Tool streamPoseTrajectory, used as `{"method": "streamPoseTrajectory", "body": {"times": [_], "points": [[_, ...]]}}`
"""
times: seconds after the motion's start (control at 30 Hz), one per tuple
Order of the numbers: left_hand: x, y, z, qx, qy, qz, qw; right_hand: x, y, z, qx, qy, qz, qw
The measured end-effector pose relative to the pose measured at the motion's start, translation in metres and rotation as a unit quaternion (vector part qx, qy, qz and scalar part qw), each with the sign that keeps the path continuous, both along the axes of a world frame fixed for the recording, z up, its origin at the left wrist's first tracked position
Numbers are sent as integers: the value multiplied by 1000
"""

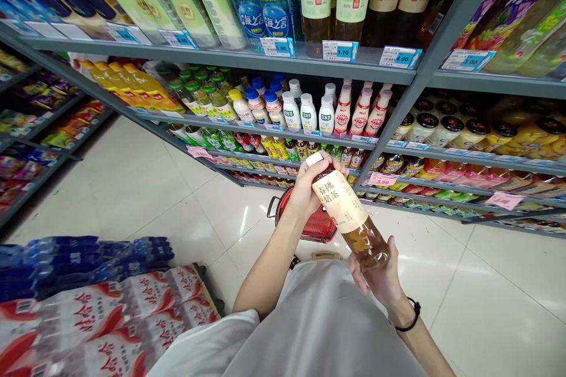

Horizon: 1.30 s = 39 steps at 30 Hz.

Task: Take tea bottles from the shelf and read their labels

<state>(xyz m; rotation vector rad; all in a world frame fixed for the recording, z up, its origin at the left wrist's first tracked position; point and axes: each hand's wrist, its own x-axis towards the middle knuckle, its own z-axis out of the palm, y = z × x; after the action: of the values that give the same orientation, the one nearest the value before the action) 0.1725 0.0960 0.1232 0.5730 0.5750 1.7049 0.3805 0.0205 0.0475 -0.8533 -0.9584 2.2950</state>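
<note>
I hold a bottle of amber tea (349, 212) with a cream label and a white cap, tilted, in both hands in front of the drinks shelves. My left hand (306, 187) is wrapped round its neck and upper part near the cap. My right hand (379, 278) grips its base from below; a black band sits on that wrist. Below the bottle a red shopping basket (319, 225) stands on the floor.
Grey shelves (247, 59) of bottled drinks with price tags fill the view ahead. Stacked packs of bottled water (88, 306) lie at lower left. Snack shelves (39, 129) line the left aisle. Pale glossy floor tiles (145, 188) stretch between.
</note>
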Motion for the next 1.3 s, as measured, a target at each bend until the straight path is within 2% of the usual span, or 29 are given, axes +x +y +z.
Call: {"method": "streamPoseTrajectory", "body": {"times": [0.13, 0.2, 0.27, 0.37, 0.43, 0.5, 0.57, 0.63, 0.8, 0.93, 1.03, 1.1, 1.2, 1.3], "points": [[-4, 0, 2, 7, -10, 0, 1000, -3, -1, -3, -4, 16, 30, 999], [-5, 0, 5, 5, -11, 6, 1000, -6, -1, -3, 18, 29, 2, 999], [-6, -1, 8, 1, -14, 19, 1000, -7, 0, -4, 50, 32, -55, 997], [-6, -2, 10, -1, -2, 39, 999, -1, 2, -5, 136, -8, -118, 984], [-7, -2, 7, 0, 15, 56, 998, 4, 3, -6, 219, -61, -143, 963], [-7, -1, 4, -6, 32, 68, 997, 7, 2, -7, 263, -99, -160, 946], [-6, 0, 3, -17, 45, 66, 997, 6, -1, -8, 245, -95, -161, 951], [-5, 1, 3, -15, 61, 42, 997, 3, -3, -8, 206, -45, -142, 967], [5, -2, 9, 33, 19, -63, 997, -6, -5, -2, 95, 97, -89, 987], [15, -1, 12, 18, -20, -70, 997, -7, -6, 1, 62, 117, -58, 989], [20, 1, 13, -6, -41, -58, 997, -7, -8, 2, 63, 122, -16, 990], [20, 4, 14, -14, -46, -51, 998, -8, -9, 3, 82, 104, -19, 991], [17, 6, 13, -5, -45, -41, 998, -6, -7, 8, 152, 28, -57, 986], [13, 6, 11, 3, -42, -34, 999, -2, -5, 11, 225, -35, -66, 971]]}}
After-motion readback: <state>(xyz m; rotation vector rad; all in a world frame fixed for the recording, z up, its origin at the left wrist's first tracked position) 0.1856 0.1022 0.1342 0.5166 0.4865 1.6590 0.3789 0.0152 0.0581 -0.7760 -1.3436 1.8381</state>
